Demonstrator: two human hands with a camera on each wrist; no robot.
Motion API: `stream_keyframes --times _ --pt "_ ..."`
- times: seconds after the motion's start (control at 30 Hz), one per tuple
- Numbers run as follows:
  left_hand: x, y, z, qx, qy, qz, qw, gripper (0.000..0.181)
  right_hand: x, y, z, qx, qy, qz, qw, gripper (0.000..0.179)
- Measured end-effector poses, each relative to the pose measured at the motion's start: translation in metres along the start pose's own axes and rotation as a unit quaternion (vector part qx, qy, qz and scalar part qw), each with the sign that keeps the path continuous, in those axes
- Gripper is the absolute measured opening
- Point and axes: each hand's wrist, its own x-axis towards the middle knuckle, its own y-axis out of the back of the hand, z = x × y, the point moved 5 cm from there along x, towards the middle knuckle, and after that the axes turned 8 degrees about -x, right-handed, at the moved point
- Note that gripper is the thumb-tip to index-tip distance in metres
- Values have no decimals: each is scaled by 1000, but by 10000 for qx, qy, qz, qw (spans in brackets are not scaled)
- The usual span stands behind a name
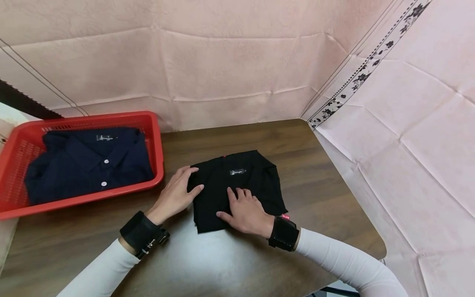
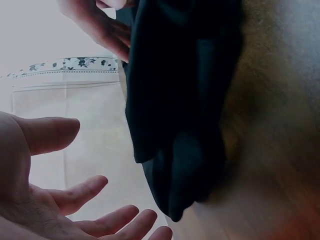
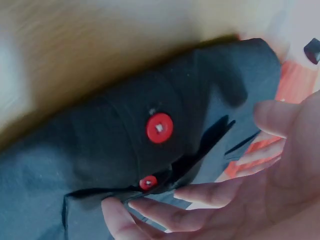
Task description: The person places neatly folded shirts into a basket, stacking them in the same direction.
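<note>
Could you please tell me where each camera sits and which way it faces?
Head: worn on the head, facing forward and down at the black shirt and red basket; left hand, right hand and white sleeves show.
Left wrist: worn there, facing the shirt's edge; left hand close, right hand beyond.
Right wrist: worn there, facing the shirt's red buttons; right hand close.
Head and left wrist share the floral border.

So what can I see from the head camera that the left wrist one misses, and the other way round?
Only the head view shows the navy shirt with white buttons and the printed label.

Only the left wrist view shows the palm side of the left hand.

Both share the black shirt, both hands, including the right hand, the tabletop and the floral border.
</note>
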Motion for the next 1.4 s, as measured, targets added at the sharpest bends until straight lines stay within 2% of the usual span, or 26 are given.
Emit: stream_keyframes --times 0.17,0.3,0.37,0.43,0.57,0.63,0.77,0.9,0.97,1.03,1.13,1.27,1.33,1.4 --pt "-3 3 -2 -20 39 72 10000 66 -5 -1 -13 -66 179 -103 9998 85" --pt "-4 4 -4 6 41 104 9999 65 -7 -1 -14 -60 219 -166 9996 84" --pt "-5 3 -5 -16 69 78 9999 65 -6 3 -10 17 228 -45 9997 82" --pt "-6 3 -7 -46 113 51 9999 66 -4 8 -1 109 186 249 9995 80" --pt "-9 3 -13 -135 179 82 9997 66 4 22 37 411 -193 1048 9935 77" --pt "-11 3 -16 -215 213 122 9995 69 8 23 64 648 -567 1186 9892 80" --pt "-18 3 -22 -513 360 144 9979 78 9 15 118 1175 -1238 894 9813 90" --pt "-23 3 -27 -1098 691 22 9915 87 3 0 154 1668 -1566 297 9730 98" --pt "-26 3 -32 -1669 1038 -139 9804 90 0 -7 163 1893 -1657 73 9678 99" --pt "-29 3 -36 -2354 1458 -263 9605 93 -1 -11 168 2086 -1686 -33 9634 98" --pt "-33 1 -40 -3418 2020 -391 9170 97 1 -13 167 2370 -1711 -69 9563 94" --pt "-36 -5 -38 -4502 2303 -484 8614 101 3 -14 158 2882 -1710 -153 9420 83" --pt "-37 -9 -36 -4895 2347 -523 8382 101 4 -15 154 3163 -1720 -157 9328 75" --pt "-38 -13 -33 -5187 2383 -529 8193 101 5 -18 152 3483 -1751 -160 9208 66"
